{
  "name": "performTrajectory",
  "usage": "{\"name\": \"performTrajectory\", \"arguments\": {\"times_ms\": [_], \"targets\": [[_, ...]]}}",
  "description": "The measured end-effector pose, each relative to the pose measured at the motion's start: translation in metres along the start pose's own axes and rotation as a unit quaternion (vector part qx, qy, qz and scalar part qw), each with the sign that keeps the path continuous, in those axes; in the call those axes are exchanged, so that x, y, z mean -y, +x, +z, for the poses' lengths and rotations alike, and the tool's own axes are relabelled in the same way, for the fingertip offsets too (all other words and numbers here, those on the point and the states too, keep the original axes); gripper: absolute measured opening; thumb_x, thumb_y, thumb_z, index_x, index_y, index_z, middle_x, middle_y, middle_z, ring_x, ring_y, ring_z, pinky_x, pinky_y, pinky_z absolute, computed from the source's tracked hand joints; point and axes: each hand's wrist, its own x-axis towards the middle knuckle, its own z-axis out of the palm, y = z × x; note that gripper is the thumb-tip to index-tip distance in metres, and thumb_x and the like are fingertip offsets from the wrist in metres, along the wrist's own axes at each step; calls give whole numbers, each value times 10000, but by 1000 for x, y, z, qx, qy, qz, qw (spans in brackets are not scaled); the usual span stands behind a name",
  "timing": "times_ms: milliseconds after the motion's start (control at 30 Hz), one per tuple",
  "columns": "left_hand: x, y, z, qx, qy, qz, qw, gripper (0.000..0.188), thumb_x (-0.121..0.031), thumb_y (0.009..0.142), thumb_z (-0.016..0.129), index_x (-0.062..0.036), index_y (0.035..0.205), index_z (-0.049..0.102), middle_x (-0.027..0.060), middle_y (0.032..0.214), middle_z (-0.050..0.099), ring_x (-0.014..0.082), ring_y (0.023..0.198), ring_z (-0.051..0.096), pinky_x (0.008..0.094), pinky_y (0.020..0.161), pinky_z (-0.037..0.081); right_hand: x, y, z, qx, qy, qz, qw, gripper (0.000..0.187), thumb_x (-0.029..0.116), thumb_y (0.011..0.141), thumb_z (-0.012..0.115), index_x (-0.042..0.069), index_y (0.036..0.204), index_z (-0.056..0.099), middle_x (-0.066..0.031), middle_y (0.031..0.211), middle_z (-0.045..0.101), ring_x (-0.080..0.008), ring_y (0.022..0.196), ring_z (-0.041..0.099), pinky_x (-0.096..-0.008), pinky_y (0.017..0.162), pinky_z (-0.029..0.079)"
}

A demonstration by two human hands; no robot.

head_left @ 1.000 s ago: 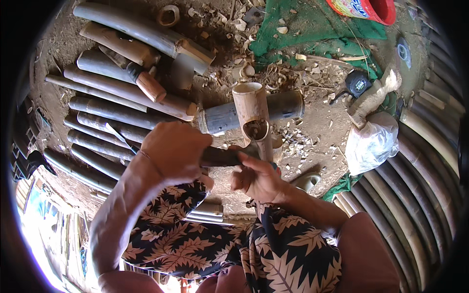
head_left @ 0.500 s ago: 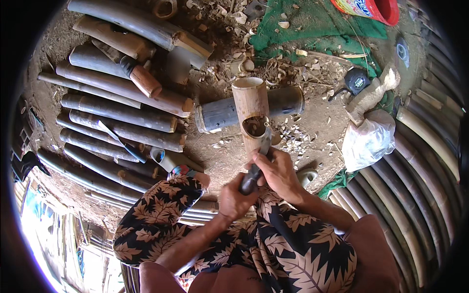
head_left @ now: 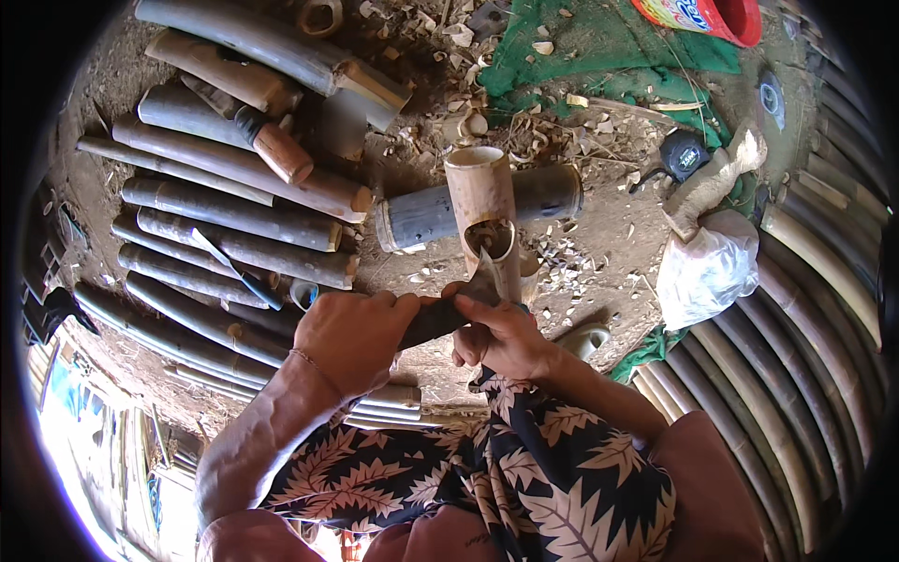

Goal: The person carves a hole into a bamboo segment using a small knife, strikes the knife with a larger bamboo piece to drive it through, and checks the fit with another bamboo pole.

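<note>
A pale bamboo tube (head_left: 479, 187) with an oval opening cut in its side leans across a dark bamboo piece (head_left: 421, 217) lying on the ground. My left hand (head_left: 348, 339) is wrapped round the dark handle of a knife (head_left: 431, 323), left of the tube. At the front of the handle, my right hand (head_left: 506, 335) is closed too, its thumb lying by the base of the blade. The blade's tip points up at the lower edge of the opening; whether it touches the wood, I cannot tell. My hands hide the tube's lower end.
Bamboo lengths (head_left: 229, 229) lie in rows on the left, with a wooden-handled tool (head_left: 281, 155) and a slim knife (head_left: 234, 267) on them. More bamboo poles (head_left: 749, 356) line the right, near a plastic bag (head_left: 709, 272) and tape measure (head_left: 684, 155). Wood chips (head_left: 599, 248) litter the ground.
My left hand has risen and swung left, elbow out, with the handle now slanting more sideways. The right hand has shifted slightly down. The bamboo tube stays nearly in place.
</note>
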Motion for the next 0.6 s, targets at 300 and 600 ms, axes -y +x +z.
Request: {"name": "performTrajectory", "arguments": {"times_ms": [300,600], "targets": [[-51,17,120,-263,-151,-1,953,285,-68,747,624,-73,1012,519,75,809,611,247,683,648,394,608,514,32,-49,17,-187,-385,24,904,244,236,974,561,26,1096,577,-63,803,626,-90,474,544,-222,439,444],[-7,7,27,-8,-89,-56,994,251,-204,773,694,-82,952,567,121,803,654,342,768,670,435,650,520,12,-8,2,-97,-97,7,991,279,198,972,543,24,1190,553,-107,939,679,-159,526,602,-308,579,555]]}}
